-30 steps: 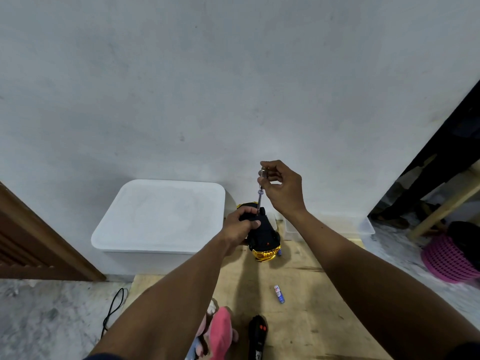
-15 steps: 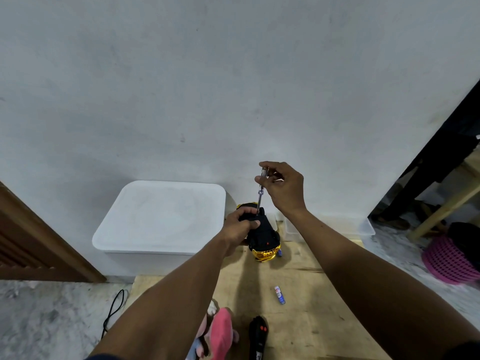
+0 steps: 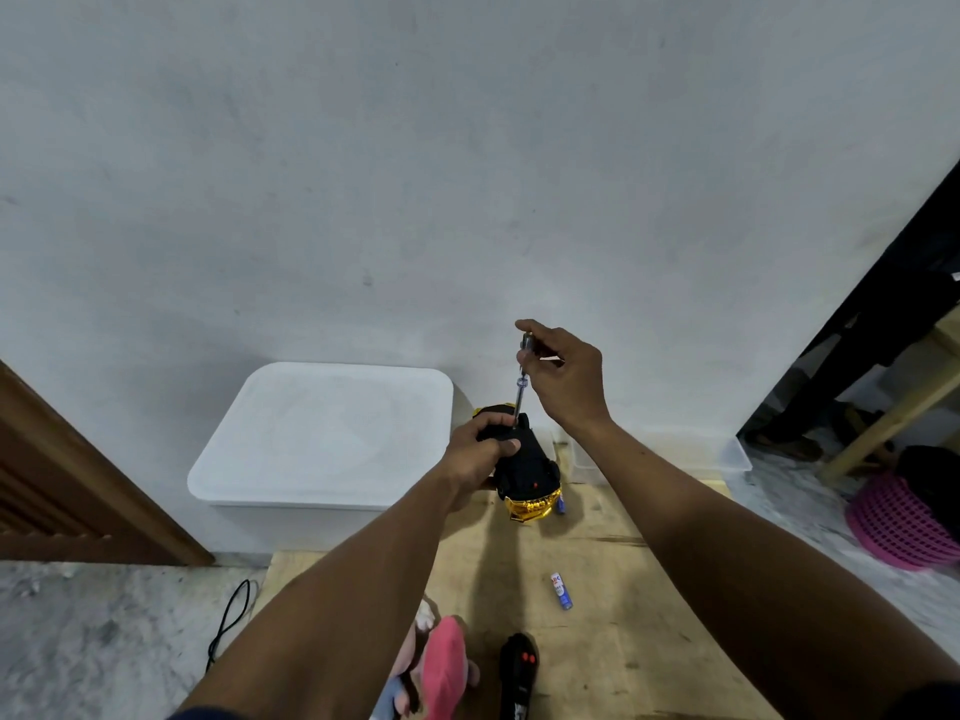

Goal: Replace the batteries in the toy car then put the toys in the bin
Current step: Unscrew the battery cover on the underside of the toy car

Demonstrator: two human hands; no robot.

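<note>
Now the step in hand is the screw of the battery cover. The left hand [image 3: 480,444] grips the car [image 3: 524,467], which sits on the board [image 3: 623,615] near the wall, at 3 o'clock from the bin [image 3: 322,433], gold end toward the person. The right hand [image 3: 566,376] pinches the top of the screwdriver [image 3: 521,387]. The tool stands nearly upright, and its tip meets the car just beside the left fingers. Whether the screw goes out or in cannot be told.

One battery [image 3: 561,590] lies at 6 o'clock from the car, well apart. Something blue at 4 o'clock, just beside the gold end, is probably a second one.

The next move likely calls for a straight tool, light pressure and a firm hold, so the car does not tip.

The bin, with its lid on, stands close at 9 o'clock and the wall at 12. Free board is toward 6 o'clock, where the remote [image 3: 518,672] and the plush [image 3: 441,662] lie. The lid must come off before the toys go in.
</note>
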